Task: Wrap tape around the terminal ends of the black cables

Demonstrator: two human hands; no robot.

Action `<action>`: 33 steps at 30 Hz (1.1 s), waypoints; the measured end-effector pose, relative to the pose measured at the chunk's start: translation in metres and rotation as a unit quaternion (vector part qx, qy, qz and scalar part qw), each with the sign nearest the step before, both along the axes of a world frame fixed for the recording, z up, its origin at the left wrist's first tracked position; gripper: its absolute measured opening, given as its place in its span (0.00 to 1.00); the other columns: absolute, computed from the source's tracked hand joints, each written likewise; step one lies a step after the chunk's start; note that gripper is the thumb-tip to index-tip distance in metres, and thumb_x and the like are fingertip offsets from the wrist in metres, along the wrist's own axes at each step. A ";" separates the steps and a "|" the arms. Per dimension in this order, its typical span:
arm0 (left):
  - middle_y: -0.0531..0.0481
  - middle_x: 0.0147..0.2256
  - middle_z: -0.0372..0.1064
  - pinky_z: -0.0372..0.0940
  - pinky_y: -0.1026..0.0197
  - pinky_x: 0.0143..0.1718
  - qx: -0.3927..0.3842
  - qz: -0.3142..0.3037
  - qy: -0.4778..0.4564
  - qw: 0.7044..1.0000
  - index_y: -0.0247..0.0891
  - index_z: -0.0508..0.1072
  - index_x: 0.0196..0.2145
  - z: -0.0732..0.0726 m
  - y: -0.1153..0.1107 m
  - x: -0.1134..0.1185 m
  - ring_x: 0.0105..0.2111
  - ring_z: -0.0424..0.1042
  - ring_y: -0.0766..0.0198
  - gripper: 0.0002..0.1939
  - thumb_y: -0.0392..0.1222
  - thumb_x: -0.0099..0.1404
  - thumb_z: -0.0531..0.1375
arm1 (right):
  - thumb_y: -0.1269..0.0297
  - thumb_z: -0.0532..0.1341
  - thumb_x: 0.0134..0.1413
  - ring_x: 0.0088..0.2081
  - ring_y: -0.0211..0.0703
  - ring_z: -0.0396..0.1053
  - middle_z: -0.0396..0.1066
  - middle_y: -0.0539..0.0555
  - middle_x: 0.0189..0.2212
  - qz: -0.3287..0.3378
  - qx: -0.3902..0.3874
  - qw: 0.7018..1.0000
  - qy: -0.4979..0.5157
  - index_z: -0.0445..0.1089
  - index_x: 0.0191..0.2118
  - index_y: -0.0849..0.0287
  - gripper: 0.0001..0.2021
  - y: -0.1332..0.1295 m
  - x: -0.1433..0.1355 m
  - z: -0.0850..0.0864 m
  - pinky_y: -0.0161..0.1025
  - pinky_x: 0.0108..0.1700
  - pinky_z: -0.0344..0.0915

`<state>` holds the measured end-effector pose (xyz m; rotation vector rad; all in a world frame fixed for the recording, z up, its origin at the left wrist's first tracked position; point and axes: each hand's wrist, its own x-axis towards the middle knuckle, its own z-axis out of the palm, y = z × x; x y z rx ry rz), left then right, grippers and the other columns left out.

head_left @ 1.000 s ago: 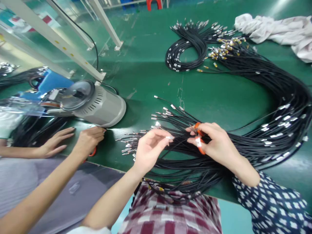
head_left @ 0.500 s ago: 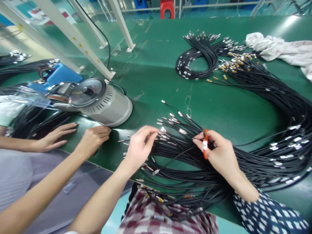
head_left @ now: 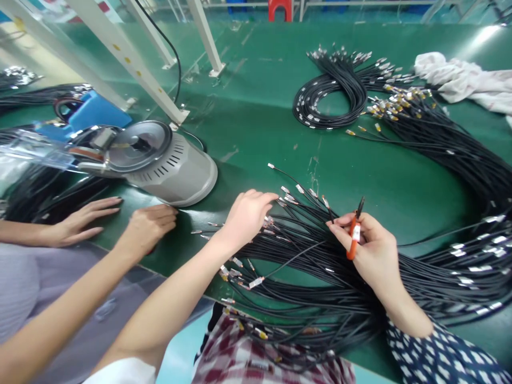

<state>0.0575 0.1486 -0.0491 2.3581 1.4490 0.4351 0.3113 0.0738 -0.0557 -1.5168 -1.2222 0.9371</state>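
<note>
My right hand (head_left: 374,245) is closed round a small orange-handled hand tool (head_left: 354,237) with a white label and a dark tip pointing up; its exact kind is unclear. Its thumb and fingertips also seem to pinch a thin black cable (head_left: 329,213) with a white tag. My left hand (head_left: 248,216) reaches over the cable ends, its fingers bent together and its fingertips at the tagged ends (head_left: 288,198). Whether it grips one is hidden. Under both hands spreads a thick bundle of black cables (head_left: 304,250) with white tags.
A coiled cable bundle (head_left: 298,101) and yellow-tipped cables (head_left: 404,101) lie farther back, near a white cloth (head_left: 452,77). To the left stand a grey machine (head_left: 180,170) and white posts (head_left: 206,40). A co-worker's hands (head_left: 150,229) rest on the green table (head_left: 248,133) beside it.
My left hand has moved right and slightly forward over the cable ends. My right hand has shifted a little right with the orange-handled tool, whose dark tip now shows. The view has shifted slightly.
</note>
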 end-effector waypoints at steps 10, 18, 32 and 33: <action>0.48 0.37 0.62 0.65 0.55 0.45 -0.006 -0.029 -0.097 0.995 0.39 0.76 0.34 -0.010 0.015 0.003 0.41 0.66 0.58 0.04 0.33 0.64 0.61 | 0.61 0.70 0.52 0.32 0.39 0.72 0.76 0.50 0.33 0.022 0.010 0.999 -0.024 0.72 0.36 0.54 0.09 -0.001 0.002 -0.003 0.36 0.36 0.69; 0.49 0.33 0.69 0.65 0.55 0.42 -0.054 -0.018 -0.091 0.994 0.38 0.74 0.34 0.018 -0.010 -0.026 0.37 0.68 0.60 0.06 0.34 0.68 0.57 | 0.61 0.67 0.55 0.28 0.39 0.70 0.79 0.53 0.40 0.038 0.042 0.994 -0.090 0.72 0.38 0.54 0.07 -0.008 0.001 0.005 0.39 0.33 0.67; 0.40 0.55 0.65 0.63 0.46 0.53 -0.053 -0.002 -0.005 0.999 0.40 0.64 0.59 0.017 -0.037 -0.029 0.52 0.65 0.50 0.22 0.36 0.68 0.57 | 0.56 0.61 0.61 0.36 0.49 0.78 0.81 0.51 0.39 0.269 -0.023 0.909 -0.319 0.69 0.39 0.51 0.07 -0.023 0.003 0.025 0.41 0.36 0.71; 0.40 0.51 0.67 0.64 0.46 0.51 -0.054 0.024 -0.010 0.998 0.38 0.66 0.56 0.017 -0.041 -0.033 0.49 0.67 0.51 0.18 0.37 0.68 0.57 | 0.56 0.60 0.62 0.37 0.49 0.78 0.80 0.51 0.41 0.265 -0.023 0.906 -0.328 0.68 0.40 0.51 0.07 -0.023 0.003 0.024 0.42 0.36 0.70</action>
